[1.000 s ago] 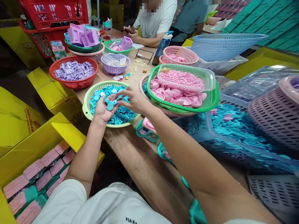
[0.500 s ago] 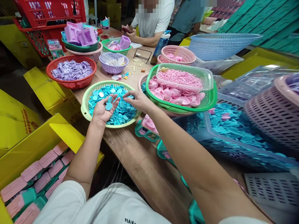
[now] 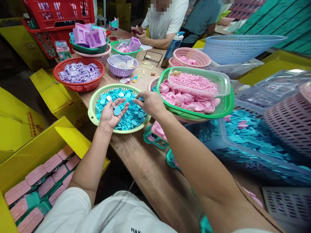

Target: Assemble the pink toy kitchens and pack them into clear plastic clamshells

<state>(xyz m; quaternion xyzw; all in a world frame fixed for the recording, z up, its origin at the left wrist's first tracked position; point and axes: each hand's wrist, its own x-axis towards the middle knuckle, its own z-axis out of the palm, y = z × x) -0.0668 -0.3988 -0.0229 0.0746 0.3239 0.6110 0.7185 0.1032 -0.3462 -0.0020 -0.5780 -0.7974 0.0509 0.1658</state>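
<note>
My left hand (image 3: 112,114) lies palm up over the light green basket (image 3: 93,106) of small teal round pieces (image 3: 132,115), cupping a few teal discs (image 3: 117,111). My right hand (image 3: 150,103) hovers at the basket's right rim, fingertips pinching one teal piece (image 3: 141,98). Just right of it stands a green basket (image 3: 224,105) of pink shell-shaped pieces (image 3: 187,101), with a clear tub (image 3: 224,84) of small pink parts on top.
A red basket (image 3: 79,86) of lilac parts, purple and pink baskets and red crates stand farther back. Two seated people work at the far end. A teal and pink toy (image 3: 155,134) lies on the wooden table. Yellow boxes (image 3: 36,152) with pink-teal items stand at left.
My right hand drew back from the left palm toward the basket's right rim, now pinching a teal piece. The left hand stays cupped with discs.
</note>
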